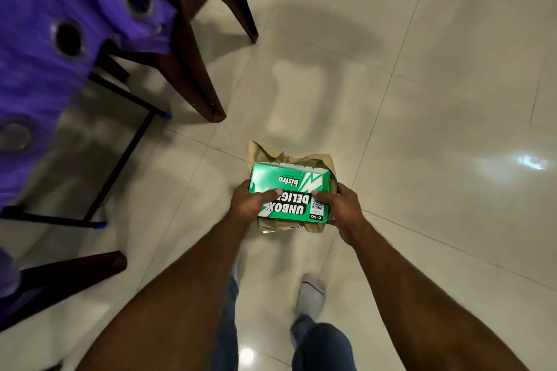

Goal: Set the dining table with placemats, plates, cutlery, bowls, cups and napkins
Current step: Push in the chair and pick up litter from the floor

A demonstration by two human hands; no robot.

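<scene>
Purple cloth (39, 48) drapes the upper left of the frame above dark wooden legs (193, 69). Centre frame, the left hand (251, 205) and right hand (343, 209) each clasp a green box (289, 193) atop crumpled brown paper (316, 163). The loose paper may slip. Bare tile floor (422, 99) opens rightward.
</scene>
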